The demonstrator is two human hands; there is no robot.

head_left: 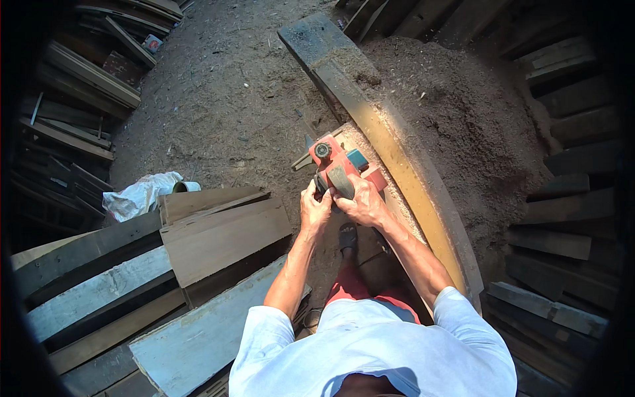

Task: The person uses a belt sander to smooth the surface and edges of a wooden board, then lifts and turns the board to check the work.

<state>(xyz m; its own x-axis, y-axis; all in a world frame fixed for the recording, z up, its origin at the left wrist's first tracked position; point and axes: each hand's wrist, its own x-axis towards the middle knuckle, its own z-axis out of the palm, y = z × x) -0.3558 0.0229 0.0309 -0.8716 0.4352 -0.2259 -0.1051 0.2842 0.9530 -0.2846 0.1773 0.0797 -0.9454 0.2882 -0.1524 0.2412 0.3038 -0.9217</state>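
Sawdust-strewn ground [218, 99], boards [225, 238] stacked both sides. From distance I see red planer [338, 159] at left edge of long yellow beam [408, 185]; touching, I cannot tell. Left hand [313, 208], right hand [364, 202] both grip planer. I would hold firmly, skin away from underside.

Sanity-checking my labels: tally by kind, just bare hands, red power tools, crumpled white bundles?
Bare hands: 2 (left hand, right hand)
Red power tool: 1
Crumpled white bundle: 1
Total: 4
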